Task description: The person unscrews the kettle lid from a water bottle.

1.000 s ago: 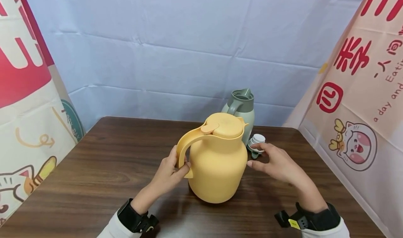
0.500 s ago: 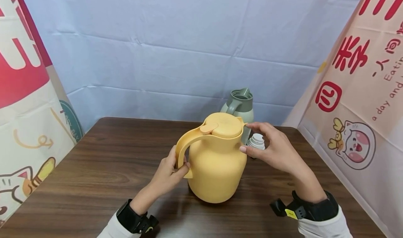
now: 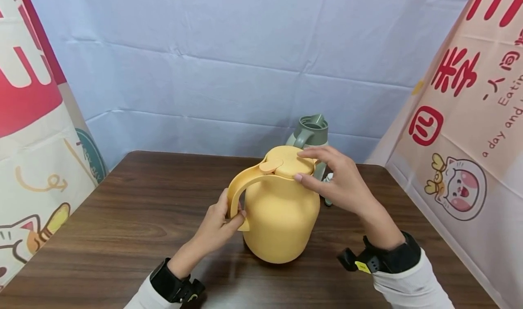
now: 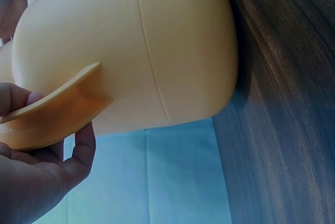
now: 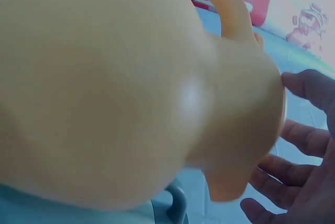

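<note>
Blue cloth (image 3: 184, 82) hangs behind a brown table (image 3: 163, 200) — left hand (image 3: 218, 222) clasps a yellow jug (image 3: 282, 218) by its handle (image 3: 235, 191); right hand (image 3: 341, 177), fingers spread, touches the lid (image 3: 289, 160).

Clock positions refer to the head view, 12 at top. A dark brown table (image 3: 135, 218) with wood grain and rounded far corners occupies the sector from 3 through 6 to 9 o'clock. A pale blue cloth (image 3: 204, 82), marked by horizontal and vertical creases, forms the rear wall at 12 o'clock. The left printed cloth (image 3: 24, 154) carries red shapes at 10 o'clock, a green badge (image 3: 91, 156) at 9 and a cartoon cat at 8. The right printed cloth (image 3: 453, 132) carries red characters (image 3: 454, 70) near 2 o'clock and a round cartoon figure (image 3: 457, 188) at 3. Soft light reflects off the tabletop at 6 o'clock.
</note>
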A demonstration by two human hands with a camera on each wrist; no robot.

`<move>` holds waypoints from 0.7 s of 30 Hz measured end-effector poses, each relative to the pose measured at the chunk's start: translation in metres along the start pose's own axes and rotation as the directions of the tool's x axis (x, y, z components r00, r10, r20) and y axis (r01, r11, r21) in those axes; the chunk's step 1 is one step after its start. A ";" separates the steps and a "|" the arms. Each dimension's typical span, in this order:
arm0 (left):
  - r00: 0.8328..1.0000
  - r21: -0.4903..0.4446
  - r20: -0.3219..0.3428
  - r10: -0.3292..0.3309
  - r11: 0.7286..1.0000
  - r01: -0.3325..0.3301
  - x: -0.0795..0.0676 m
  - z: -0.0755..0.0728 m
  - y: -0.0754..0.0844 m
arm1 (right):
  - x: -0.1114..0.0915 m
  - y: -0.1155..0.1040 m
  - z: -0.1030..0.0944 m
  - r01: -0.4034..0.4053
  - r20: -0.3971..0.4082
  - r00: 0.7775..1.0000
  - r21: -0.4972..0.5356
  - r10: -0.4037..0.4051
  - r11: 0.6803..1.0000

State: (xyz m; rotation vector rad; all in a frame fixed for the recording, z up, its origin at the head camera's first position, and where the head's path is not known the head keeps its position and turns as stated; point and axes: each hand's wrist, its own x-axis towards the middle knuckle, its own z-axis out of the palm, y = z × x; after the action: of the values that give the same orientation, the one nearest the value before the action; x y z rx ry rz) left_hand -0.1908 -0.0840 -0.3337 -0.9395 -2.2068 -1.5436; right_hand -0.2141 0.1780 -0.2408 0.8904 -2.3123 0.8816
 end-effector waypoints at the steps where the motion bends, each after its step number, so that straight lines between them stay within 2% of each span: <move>1: 1.000 0.000 0.001 -0.002 1.000 0.002 0.000 0.000 0.000 | 0.002 -0.001 0.002 -0.003 -0.002 1.000 -0.003 0.003 1.000; 9: 0.999 -0.018 0.042 0.004 1.000 -0.004 0.000 -0.003 -0.001 | 0.018 -0.007 0.014 -0.034 -0.006 0.999 -0.024 0.034 0.999; 15: 0.988 -0.080 0.154 -0.003 0.997 0.016 0.000 -0.011 -0.005 | 0.030 -0.017 0.021 -0.084 0.053 0.994 -0.113 0.091 0.990; 21: 0.983 -0.071 0.180 0.026 0.997 -0.014 0.001 -0.012 -0.005 | 0.034 -0.025 0.028 -0.164 0.050 0.983 -0.194 0.177 0.967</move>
State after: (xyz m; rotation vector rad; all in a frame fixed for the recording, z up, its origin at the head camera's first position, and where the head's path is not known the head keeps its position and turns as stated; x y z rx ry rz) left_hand -0.1966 -0.0960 -0.3321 -1.1614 -2.2686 -1.5919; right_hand -0.2243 0.1295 -0.2279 0.6571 -2.5110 0.6929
